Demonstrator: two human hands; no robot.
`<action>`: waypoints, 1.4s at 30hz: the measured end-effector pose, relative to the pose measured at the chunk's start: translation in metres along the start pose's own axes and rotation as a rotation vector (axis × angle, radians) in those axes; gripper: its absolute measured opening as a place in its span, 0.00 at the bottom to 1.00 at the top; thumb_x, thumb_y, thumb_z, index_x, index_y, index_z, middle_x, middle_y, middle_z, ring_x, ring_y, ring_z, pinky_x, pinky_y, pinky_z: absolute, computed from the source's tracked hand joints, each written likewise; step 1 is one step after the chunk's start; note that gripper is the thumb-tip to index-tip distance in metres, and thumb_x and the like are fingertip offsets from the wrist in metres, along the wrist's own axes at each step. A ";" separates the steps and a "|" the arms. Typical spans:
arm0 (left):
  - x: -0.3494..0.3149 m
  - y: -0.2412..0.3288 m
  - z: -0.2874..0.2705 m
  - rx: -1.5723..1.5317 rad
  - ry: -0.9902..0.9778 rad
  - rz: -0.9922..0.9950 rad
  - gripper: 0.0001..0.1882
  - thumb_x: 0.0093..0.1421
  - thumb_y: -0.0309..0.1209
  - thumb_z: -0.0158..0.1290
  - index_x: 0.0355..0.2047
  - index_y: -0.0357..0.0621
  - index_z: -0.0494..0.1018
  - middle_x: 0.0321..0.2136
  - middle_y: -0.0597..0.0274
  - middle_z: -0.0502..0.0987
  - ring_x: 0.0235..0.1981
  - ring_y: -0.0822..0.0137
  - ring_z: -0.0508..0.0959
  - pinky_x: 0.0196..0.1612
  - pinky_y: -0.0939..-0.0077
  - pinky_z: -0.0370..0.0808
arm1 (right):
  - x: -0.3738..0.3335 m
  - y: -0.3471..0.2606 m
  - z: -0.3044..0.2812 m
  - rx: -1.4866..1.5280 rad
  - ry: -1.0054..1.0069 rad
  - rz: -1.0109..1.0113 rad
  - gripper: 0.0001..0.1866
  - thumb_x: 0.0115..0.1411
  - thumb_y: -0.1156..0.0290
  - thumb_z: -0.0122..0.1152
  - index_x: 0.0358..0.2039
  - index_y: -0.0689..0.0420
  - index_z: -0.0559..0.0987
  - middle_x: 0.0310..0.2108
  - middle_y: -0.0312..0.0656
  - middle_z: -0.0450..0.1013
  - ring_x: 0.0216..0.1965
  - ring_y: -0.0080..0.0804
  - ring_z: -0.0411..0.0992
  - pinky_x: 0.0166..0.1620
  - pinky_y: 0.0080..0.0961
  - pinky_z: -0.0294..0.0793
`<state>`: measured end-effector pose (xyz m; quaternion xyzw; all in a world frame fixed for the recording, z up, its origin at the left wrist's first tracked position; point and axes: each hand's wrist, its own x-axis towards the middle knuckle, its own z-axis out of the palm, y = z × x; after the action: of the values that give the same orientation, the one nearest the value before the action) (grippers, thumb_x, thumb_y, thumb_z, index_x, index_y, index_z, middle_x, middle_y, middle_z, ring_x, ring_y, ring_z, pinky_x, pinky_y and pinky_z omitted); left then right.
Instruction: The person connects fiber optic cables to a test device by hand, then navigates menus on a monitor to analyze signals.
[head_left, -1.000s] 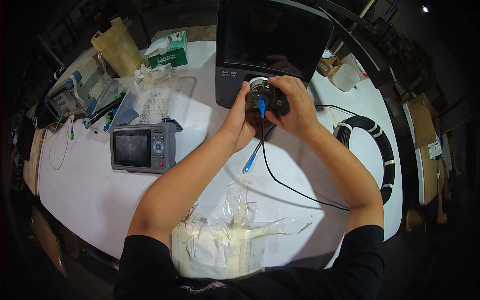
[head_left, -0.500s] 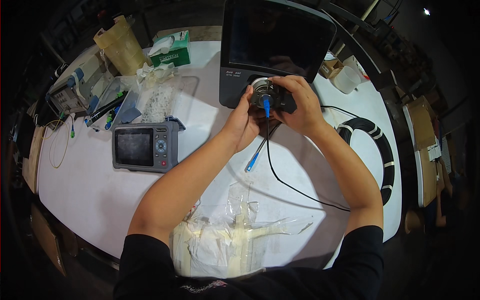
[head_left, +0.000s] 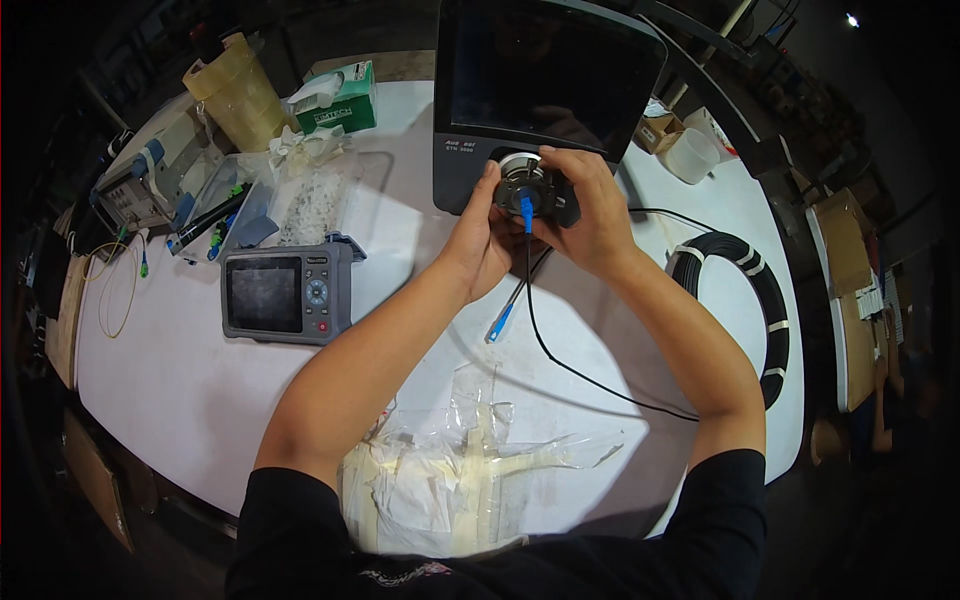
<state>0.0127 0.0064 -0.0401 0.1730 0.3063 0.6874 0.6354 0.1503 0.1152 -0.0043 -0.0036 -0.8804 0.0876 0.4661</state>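
Note:
Both my hands are at the front of a dark grey machine with a large black screen [head_left: 550, 75]. My left hand [head_left: 478, 240] grips the left side of a round metal connector holder [head_left: 520, 178], thumb up along its edge. Opposite it, my right hand [head_left: 597, 215] curls round the right side, fingers over the top. A blue fiber-optic connector [head_left: 527, 210] is seated in the holder's middle, and its black cable [head_left: 540, 340] hangs down and runs right. Below the hands lies a second blue-tipped connector [head_left: 498, 325] on a thin lead. My lower fingers are partly hidden behind the holder.
A handheld meter [head_left: 285, 295] lies left on the white table [head_left: 180, 400]. Behind it are a clear plastic box [head_left: 325, 205], tape rolls [head_left: 238, 95] and a green tissue box [head_left: 345, 105]. At right are a black cable coil [head_left: 777, 310] and white cup [head_left: 690, 157]. Taped plastic [head_left: 480, 470] covers the near edge.
The view has shifted slightly, so the machine and holder appear a little further left. Both hands keep their hold, and the blue connector stays in the holder.

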 end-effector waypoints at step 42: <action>0.001 -0.010 -0.008 0.013 -0.019 0.002 0.32 0.74 0.61 0.36 0.55 0.47 0.73 0.48 0.55 0.79 0.51 0.58 0.80 0.58 0.57 0.78 | -0.005 -0.006 -0.006 -0.014 -0.033 0.016 0.39 0.40 0.80 0.79 0.56 0.54 0.76 0.49 0.41 0.78 0.50 0.45 0.76 0.49 0.36 0.80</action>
<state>0.0153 0.0059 -0.0525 0.1840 0.3043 0.6844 0.6365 0.1583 0.1097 -0.0043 -0.0125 -0.8885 0.0852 0.4507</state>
